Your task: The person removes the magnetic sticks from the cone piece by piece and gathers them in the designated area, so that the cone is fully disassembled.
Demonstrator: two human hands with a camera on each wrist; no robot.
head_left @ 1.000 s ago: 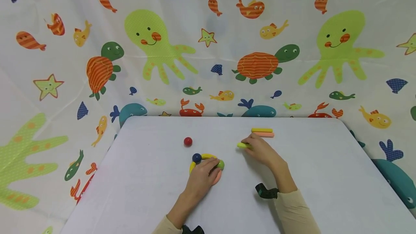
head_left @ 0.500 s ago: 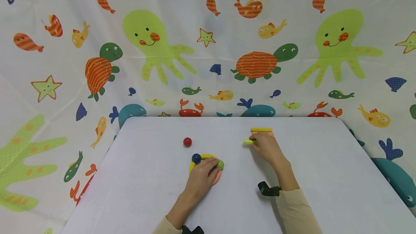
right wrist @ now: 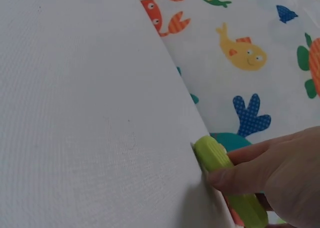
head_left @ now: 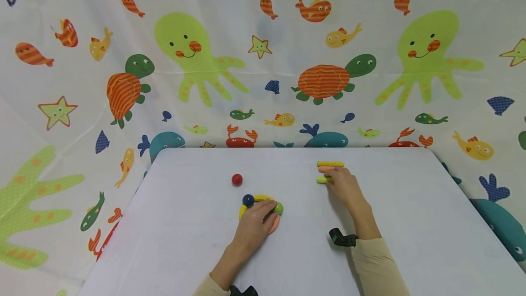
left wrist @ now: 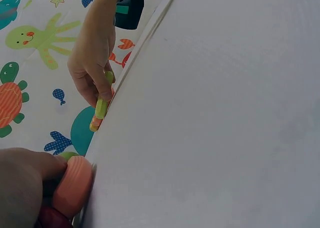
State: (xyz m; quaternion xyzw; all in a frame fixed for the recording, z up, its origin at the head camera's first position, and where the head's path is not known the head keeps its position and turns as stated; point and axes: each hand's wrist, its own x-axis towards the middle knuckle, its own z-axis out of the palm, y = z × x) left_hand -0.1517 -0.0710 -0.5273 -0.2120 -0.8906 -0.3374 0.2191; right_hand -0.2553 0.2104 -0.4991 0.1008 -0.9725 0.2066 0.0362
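Note:
My right hand [head_left: 347, 188] pinches a straight lime-green stick [right wrist: 232, 185] between thumb and fingers, close to the tabletop. Just beyond it lie a straight yellow stick [head_left: 330, 164] and an orange one [head_left: 326, 169], side by side. My left hand [head_left: 255, 225] holds a ring of curved sticks and balls on the table, covering part of it. Showing around that hand are a blue ball [head_left: 248, 200], a yellow curved stick [head_left: 263, 197] and a green ball [head_left: 279, 208]. An orange curved stick [left wrist: 74, 185] sits by the left thumb, with a dark red ball [left wrist: 52, 218] below.
A loose red ball [head_left: 237, 179] lies beyond the ring, to its left. The white table [head_left: 185, 241] ends at a back edge against a hanging cloth [head_left: 230, 67] printed with sea animals. Each wrist wears a dark camera mount [head_left: 343, 238].
My right hand has moved to the right and slightly away with the lime-green stick, bringing it just in front of the straight orange and yellow sticks. My left hand stays on the ring.

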